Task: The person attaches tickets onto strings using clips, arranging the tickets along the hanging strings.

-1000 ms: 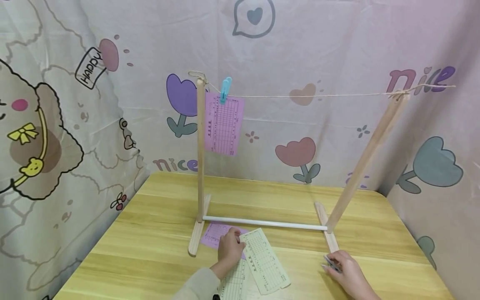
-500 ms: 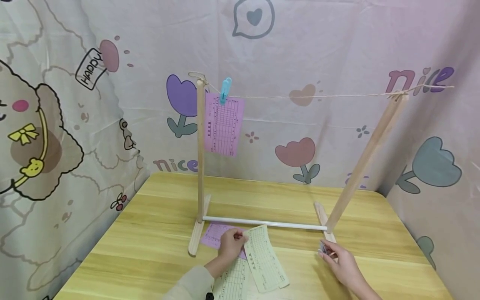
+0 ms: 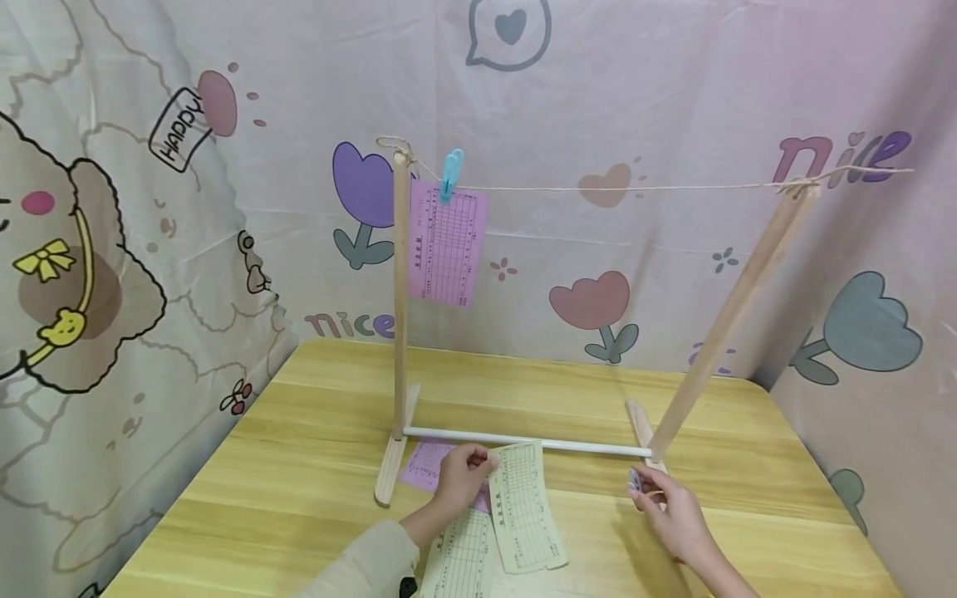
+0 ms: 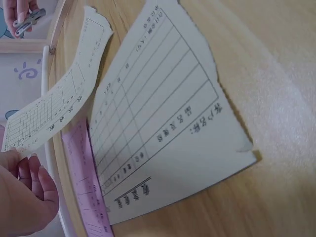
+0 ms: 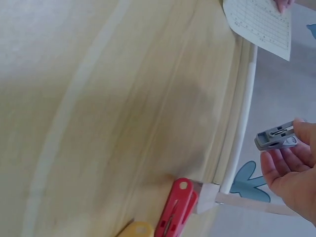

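My left hand (image 3: 459, 482) pinches the top left corner of a pale yellow-green printed form (image 3: 527, 515), between thumb and fingers. The form's upper end is lifted in front of the white crossbar and the sheet bends in the left wrist view. Under it lie a second pale form (image 4: 153, 113) and a purple form (image 3: 426, 465). On the right, my right hand (image 3: 676, 511) holds a grey clothespin (image 5: 275, 137) by its handle end, its other end pointing away from the fingers. Another purple form (image 3: 449, 249) hangs from the string (image 3: 598, 189) under a blue clothespin (image 3: 452, 176).
A wooden frame stands on the table (image 3: 299, 465), with a left post (image 3: 400, 307), a leaning right post (image 3: 733, 324) and a white crossbar (image 3: 583, 446) between its feet. In the right wrist view, a red clothespin (image 5: 174, 212) and a yellow clothespin (image 5: 137, 230) lie near the right foot.
My left hand has raised the pale form's top end, and the sheet has turned more upright. My right hand has moved up and slightly left, carrying the grey clothespin.
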A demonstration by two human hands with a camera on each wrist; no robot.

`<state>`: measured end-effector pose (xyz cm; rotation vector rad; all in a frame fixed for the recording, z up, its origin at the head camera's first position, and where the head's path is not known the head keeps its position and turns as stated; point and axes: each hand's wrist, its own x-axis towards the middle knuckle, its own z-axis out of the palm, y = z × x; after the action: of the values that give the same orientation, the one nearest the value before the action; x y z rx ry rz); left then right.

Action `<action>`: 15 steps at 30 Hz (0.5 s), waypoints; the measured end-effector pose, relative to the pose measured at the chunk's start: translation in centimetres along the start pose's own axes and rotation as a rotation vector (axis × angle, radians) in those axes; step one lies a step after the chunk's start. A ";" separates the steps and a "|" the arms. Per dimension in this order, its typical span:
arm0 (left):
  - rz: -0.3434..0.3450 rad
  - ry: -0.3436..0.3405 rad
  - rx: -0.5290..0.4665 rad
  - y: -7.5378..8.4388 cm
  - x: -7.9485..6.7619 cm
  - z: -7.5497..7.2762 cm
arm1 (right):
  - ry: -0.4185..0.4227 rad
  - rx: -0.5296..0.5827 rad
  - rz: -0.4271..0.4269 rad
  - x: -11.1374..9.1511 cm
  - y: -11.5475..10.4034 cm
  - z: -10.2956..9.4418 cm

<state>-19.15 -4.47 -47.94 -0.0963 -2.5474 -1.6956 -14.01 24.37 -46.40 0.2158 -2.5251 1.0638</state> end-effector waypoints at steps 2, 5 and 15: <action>0.002 -0.009 -0.009 0.3 0.0 -0.1 | -0.011 0.003 0.008 0.2 -0.2 -0.1; 0.013 -0.021 -0.035 0.7 0.2 -0.3 | -0.032 -0.006 0.006 0.5 -0.6 -0.2; 0.043 -0.051 -0.106 2.4 0.8 -1.5 | -0.025 -0.013 -0.035 1.5 -1.7 -0.5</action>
<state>-19.64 -4.97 -45.11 -0.2025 -2.4703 -1.8352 -14.70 23.53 -44.35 0.2699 -2.5398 1.0375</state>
